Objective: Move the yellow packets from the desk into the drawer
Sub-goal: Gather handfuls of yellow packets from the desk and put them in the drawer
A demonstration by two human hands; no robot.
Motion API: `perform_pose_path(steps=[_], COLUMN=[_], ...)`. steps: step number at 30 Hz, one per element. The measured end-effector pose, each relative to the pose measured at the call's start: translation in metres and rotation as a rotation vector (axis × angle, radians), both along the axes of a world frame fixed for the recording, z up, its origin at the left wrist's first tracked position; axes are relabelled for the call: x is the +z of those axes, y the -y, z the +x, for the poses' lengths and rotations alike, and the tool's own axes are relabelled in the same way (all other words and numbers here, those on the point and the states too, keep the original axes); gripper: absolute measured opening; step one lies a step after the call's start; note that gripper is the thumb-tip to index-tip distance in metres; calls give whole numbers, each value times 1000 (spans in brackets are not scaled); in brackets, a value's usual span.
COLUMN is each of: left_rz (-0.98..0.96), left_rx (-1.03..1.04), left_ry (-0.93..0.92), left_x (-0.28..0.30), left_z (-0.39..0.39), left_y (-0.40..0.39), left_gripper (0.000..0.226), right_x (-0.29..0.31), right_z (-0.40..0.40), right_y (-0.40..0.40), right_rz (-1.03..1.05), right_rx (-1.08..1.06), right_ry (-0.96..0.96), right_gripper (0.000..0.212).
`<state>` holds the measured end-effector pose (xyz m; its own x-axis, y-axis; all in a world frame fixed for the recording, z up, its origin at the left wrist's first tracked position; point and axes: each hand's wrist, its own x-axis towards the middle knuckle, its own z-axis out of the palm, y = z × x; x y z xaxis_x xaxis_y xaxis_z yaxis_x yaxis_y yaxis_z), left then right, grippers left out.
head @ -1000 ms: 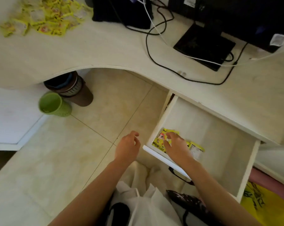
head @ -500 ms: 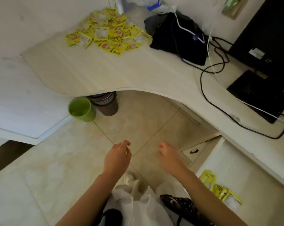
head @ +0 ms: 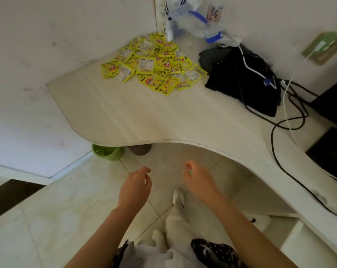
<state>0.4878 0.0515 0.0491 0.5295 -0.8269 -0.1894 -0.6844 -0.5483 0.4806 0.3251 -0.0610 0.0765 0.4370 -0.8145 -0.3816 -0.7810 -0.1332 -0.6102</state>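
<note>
A heap of several yellow packets (head: 154, 63) lies in the far corner of the pale curved desk (head: 148, 117), against the wall. My left hand (head: 135, 185) and my right hand (head: 199, 179) hang side by side over the tiled floor, below the desk's front edge and well short of the heap. Both are empty, with fingers loosely curled and apart. The white drawer (head: 307, 242) shows only as a corner at the lower right; its inside is out of view.
A black bag (head: 243, 80) with white and black cables (head: 280, 117) sits right of the packets. Clear plastic bags (head: 194, 18) stand in the corner. A green basket (head: 107, 151) and a brown bin (head: 140, 149) sit on the floor under the desk edge.
My right hand has left the packets in the drawer and come out empty. My view has swung left and up from the drawer to the desk corner, and both hands have risen toward the desk.
</note>
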Motion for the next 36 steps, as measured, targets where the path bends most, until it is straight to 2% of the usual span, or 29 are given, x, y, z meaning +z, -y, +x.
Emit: perform_pose_path(steps=[7,21,30,36], left_rz=[-39,-7,43,82], left_rx=[89,251,367,473], left_ry=[-23,-42,-96,-164], left_x=[3,12,7,-4], left_z=[42,131,255,351], left_y=[82,206,270,322], left_gripper=[22,23,21,26], right_x=[1,15,0,-7], right_z=[54,155,247,312], right_y=[91,242,325,375], right_rz=[-46,-28,62,71], right_rx=[82,297,203,93], right_ry=[31,27,-47,-50], right_gripper=[28,34,30,35])
